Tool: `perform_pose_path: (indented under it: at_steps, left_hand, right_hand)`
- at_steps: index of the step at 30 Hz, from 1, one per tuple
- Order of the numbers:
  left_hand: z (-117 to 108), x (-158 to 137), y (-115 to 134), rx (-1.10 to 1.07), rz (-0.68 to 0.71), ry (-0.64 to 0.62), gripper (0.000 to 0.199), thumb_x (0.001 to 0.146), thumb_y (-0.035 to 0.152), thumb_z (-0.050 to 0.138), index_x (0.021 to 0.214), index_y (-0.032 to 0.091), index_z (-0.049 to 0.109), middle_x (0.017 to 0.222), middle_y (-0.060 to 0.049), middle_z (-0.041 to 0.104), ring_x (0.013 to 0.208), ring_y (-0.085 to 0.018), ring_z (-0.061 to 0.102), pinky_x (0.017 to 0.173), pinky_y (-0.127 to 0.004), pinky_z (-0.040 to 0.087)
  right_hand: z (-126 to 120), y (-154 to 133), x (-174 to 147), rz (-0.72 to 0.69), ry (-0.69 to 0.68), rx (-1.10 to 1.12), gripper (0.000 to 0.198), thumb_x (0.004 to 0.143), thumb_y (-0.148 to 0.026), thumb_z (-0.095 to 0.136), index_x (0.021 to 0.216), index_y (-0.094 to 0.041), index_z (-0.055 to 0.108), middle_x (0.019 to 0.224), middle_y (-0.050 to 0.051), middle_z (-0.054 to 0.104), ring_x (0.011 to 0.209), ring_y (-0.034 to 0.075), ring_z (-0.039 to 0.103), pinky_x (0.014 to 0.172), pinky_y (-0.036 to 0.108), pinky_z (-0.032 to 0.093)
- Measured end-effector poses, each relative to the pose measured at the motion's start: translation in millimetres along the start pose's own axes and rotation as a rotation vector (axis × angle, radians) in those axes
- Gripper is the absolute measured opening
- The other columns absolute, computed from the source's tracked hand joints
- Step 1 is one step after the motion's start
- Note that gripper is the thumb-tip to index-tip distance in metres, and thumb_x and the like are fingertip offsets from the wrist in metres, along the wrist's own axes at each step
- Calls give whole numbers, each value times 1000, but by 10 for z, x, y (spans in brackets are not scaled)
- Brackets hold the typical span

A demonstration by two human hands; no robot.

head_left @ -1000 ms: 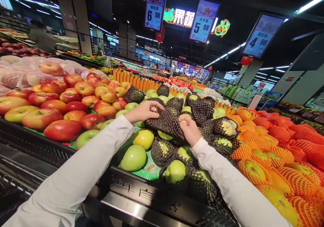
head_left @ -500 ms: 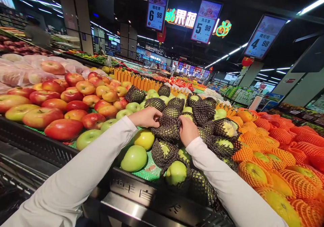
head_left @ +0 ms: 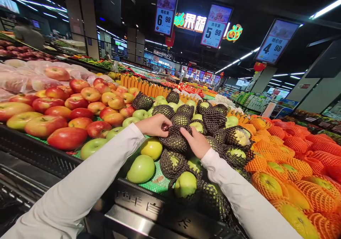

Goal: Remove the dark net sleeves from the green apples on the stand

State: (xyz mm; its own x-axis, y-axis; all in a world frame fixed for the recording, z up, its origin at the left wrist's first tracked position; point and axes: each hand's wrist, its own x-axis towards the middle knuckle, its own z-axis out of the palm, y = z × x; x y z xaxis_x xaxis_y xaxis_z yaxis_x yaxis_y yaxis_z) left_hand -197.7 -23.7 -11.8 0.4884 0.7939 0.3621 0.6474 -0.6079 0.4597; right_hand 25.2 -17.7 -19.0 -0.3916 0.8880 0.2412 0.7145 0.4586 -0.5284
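Rough plastic netting (head_left: 174, 143); smooth, glossy apples (head_left: 140, 168); 2 matt cloth sleeves (head_left: 80, 182); shiny metal edging (head_left: 138, 223).

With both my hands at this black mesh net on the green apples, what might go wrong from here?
The open weave of the black mesh net might snag or tear between your left hand and right hand. Pressing on the piled fruit could also shift it, and the bare green apple near the black tray's front wall might roll.
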Motion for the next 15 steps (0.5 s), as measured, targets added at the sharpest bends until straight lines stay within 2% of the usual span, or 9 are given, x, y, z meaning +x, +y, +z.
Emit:
perform_pose_path:
  at_steps: [3,6,9,12,15]
  left_hand:
    - [7,-7,7,-79,16,19,8,66,21,56,63,14,56,57,4,43,56,-9,38,54,-23,28]
    - [12,-8,-13,-112,16,23,16,68,25,59,75,11,63,59,3,46,57,-9,40,54,-22,30]
    - [18,-2,-42,-78,23,24,13,68,24,59,72,11,62,59,4,45,57,-9,40,54,-21,29]
    - [27,1,-58,-98,26,27,12,68,22,60,72,12,61,59,4,46,57,-9,40,53,-21,30]
    - [35,0,-55,-157,21,41,14,69,24,61,76,11,63,60,4,48,57,-9,41,53,-20,31]
  right_hand:
    - [10,52,35,36,-25,63,46,90,-69,34,83,-25,41,85,3,63,82,24,61,79,37,44]
    - [21,97,58,32,-67,124,38,81,-60,54,87,-25,40,80,-2,57,75,20,57,75,34,44]
    - [26,117,51,22,-110,152,50,64,-49,73,94,-25,40,79,-4,56,73,18,56,75,34,46]
    - [39,125,37,0,-142,189,72,50,-35,82,108,-24,41,88,-2,62,80,20,60,82,37,48]
    - [72,140,33,-41,-167,239,68,50,-32,82,108,-22,47,101,4,66,94,22,63,90,39,48]
